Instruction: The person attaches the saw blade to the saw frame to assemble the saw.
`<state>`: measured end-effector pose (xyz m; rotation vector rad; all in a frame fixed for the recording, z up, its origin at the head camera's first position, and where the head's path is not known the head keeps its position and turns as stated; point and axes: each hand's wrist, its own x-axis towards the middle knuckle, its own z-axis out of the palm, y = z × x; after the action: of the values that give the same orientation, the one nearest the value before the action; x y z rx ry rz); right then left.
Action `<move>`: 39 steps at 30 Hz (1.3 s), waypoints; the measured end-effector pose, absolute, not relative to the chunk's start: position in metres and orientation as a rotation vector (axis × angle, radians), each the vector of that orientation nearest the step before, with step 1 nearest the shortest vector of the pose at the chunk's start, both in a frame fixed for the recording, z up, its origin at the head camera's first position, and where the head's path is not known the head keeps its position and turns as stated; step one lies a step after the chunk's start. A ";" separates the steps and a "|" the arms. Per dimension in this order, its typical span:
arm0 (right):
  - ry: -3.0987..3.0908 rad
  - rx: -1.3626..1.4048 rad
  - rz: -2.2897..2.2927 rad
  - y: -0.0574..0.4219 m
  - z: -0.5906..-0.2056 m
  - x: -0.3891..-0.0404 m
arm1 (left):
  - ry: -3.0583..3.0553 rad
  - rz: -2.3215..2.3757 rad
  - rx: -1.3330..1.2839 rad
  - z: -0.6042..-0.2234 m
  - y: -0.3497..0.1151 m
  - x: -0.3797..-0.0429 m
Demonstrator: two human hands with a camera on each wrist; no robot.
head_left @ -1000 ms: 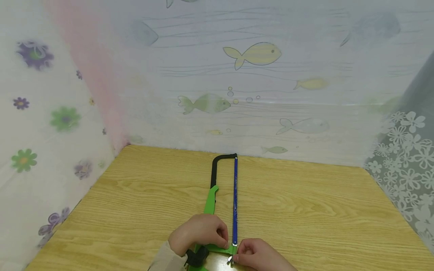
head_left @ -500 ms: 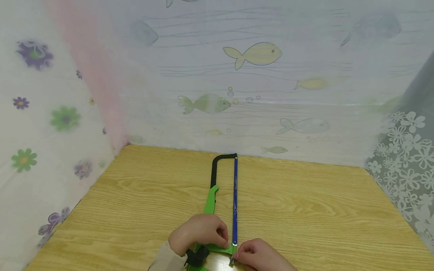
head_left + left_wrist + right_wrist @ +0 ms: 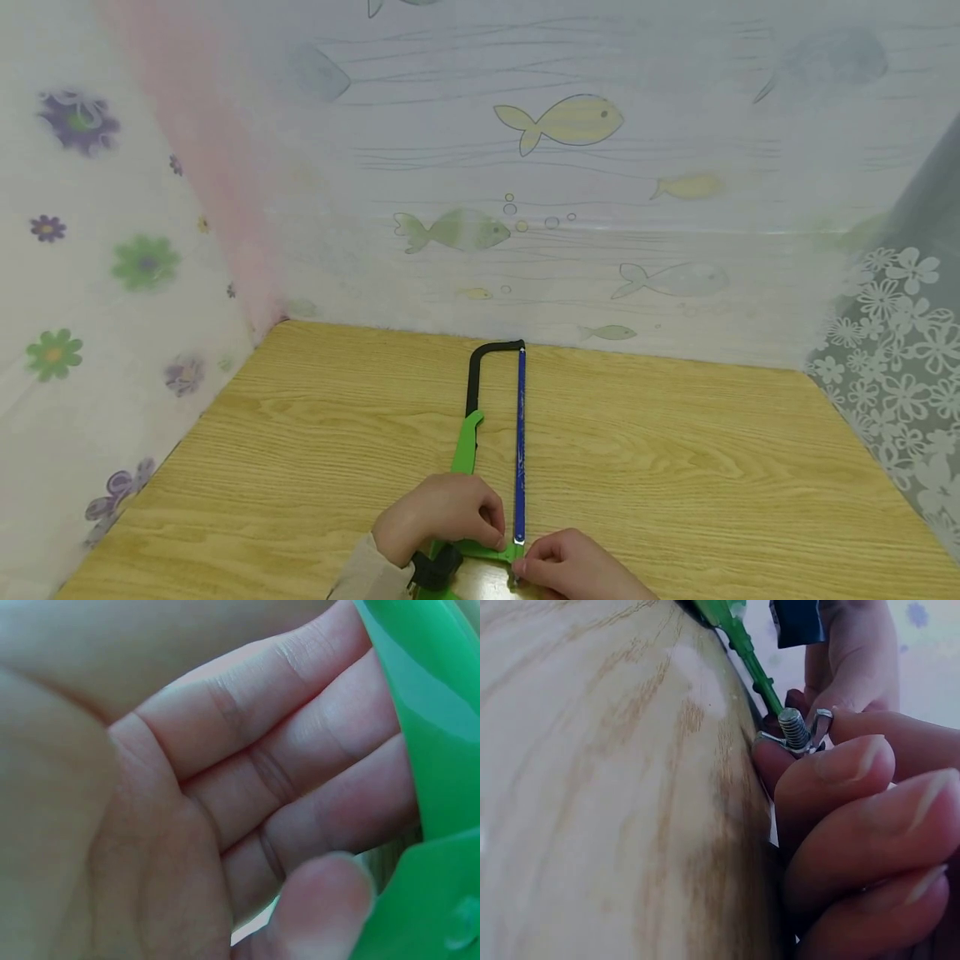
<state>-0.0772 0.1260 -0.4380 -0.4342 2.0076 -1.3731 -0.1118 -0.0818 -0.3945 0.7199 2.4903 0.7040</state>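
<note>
A hacksaw with a green and black frame [image 3: 465, 446] lies on the table, its blue blade [image 3: 521, 442] along the right side. My left hand [image 3: 446, 512] holds the frame's green near end; in the left wrist view its fingers reach behind the green part [image 3: 431, 712], with the thumb close to it. At the blade's near end my right hand [image 3: 573, 567] pinches a metal wing nut [image 3: 821, 724]. The right wrist view shows the nut on a threaded bolt [image 3: 793, 726], between thumb and forefinger, the other fingers curled below.
The wood-grain table [image 3: 675, 450] extends to both sides of the hacksaw. A fish-patterned curtain [image 3: 570, 200] hangs along its back edge, close to the saw's far end. A black strapped device [image 3: 437, 567] is on my left wrist.
The wing nut has turned: its wings showed spread a second ago and are now mostly behind my right fingertips. My left hand and the hacksaw have stayed in place.
</note>
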 end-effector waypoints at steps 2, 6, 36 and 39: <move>1.994 -0.435 -1.374 0.126 -0.437 -0.077 | 2.489 0.704 0.718 -0.394 -0.082 -0.112; 1.969 -0.438 -1.381 0.127 -0.436 -0.078 | 2.482 0.710 0.715 -0.394 -0.082 -0.112; 2.040 -0.450 -1.395 0.124 -0.438 -0.078 | 2.503 0.674 0.717 -0.397 -0.082 -0.112; 2.040 -0.457 -1.395 0.125 -0.439 -0.078 | 2.506 0.671 0.709 -0.397 -0.081 -0.112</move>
<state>-0.0780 0.1247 -0.4386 -0.4567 2.0397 -1.3951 -0.1122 -0.0814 -0.3969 0.7094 2.5065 0.6709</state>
